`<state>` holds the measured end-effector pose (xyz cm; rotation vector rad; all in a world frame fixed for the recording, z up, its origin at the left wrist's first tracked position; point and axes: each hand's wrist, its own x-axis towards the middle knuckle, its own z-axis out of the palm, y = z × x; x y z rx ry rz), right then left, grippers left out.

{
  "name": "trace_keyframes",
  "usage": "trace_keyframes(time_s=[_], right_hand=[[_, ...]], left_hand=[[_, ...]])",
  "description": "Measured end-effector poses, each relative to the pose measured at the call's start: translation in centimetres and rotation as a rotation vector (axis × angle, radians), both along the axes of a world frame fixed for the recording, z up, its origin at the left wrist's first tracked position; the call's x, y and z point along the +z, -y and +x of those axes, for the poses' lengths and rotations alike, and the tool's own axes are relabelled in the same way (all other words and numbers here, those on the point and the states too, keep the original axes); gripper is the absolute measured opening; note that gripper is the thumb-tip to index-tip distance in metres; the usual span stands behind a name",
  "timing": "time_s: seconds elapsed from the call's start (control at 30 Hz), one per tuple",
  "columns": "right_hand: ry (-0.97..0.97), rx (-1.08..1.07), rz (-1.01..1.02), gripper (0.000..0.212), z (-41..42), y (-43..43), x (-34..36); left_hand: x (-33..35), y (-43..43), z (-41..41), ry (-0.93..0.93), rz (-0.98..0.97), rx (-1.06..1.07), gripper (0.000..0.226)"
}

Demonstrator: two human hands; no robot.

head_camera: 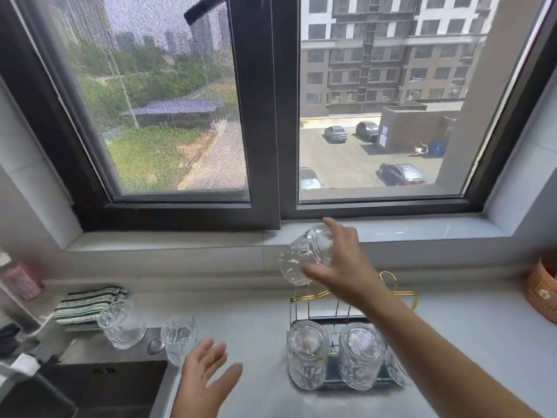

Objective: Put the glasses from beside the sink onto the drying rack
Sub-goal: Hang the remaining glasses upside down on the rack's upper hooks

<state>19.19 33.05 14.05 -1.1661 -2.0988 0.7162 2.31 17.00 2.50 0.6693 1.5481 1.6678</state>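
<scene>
My right hand [343, 263] grips a clear textured glass [304, 254], tilted mouth-down above the back of the gold wire drying rack [316, 300]. Three glasses stand upside down on the rack's front pegs: one at the left [307, 354], one in the middle [360, 354], and one [394, 372] partly hidden behind my right forearm. Beside the sink [99, 384], two more glasses stand upright, a wide one [120, 324] and a taller one [179, 336]. My left hand [205, 375] hovers open, fingers spread, just right of the taller glass without touching it.
A folded striped cloth [87, 306] lies behind the wide glass. A pink bottle [18, 282] stands at the far left, an orange basket [542, 291] at the far right. The window sill [422, 230] runs behind the grey counter [247, 315].
</scene>
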Motion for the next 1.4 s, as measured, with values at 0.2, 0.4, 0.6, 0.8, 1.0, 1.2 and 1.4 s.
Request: trace_keyframes(time_s=[0.2,0.4,0.6,0.8,1.0,1.2,1.4], right_hand=[[0.580,0.051,-0.095,0.078,-4.4,-5.7,-2.5],[0.857,0.149,-0.266,0.086,-6.4,-7.1,-6.1],[0.898,0.161,-0.279,0.077,-6.5,-8.0,-7.5],[0.901,0.189,-0.300,0.097,-6.1,-8.3,-8.0],[0.668,0.274,-0.416,0.091,-4.4,-9.0,-6.1],[-0.113,0.191,-0.436,0.052,-3.4,-4.6,-4.3],[-0.625,0.346,-0.706,0.045,0.2,-3.1,-0.8]], left_hand=[[-4.1,-0.4,-4.4,-0.144,-0.207,0.149,0.060],[-4.2,-1.0,-5.9,-0.489,-0.326,0.225,0.069],[-5.5,-4.4,-9.3,-0.814,-0.612,0.144,0.088],[-6.4,-7.2,-11.3,-0.862,-0.758,0.081,0.098],[-5.5,-7.5,-12.0,-0.798,-0.728,0.121,0.063],[2.0,-8.2,-6.2,-0.159,0.022,0.142,0.047],[8.1,-10.8,2.7,-0.061,0.301,-0.312,0.083]])
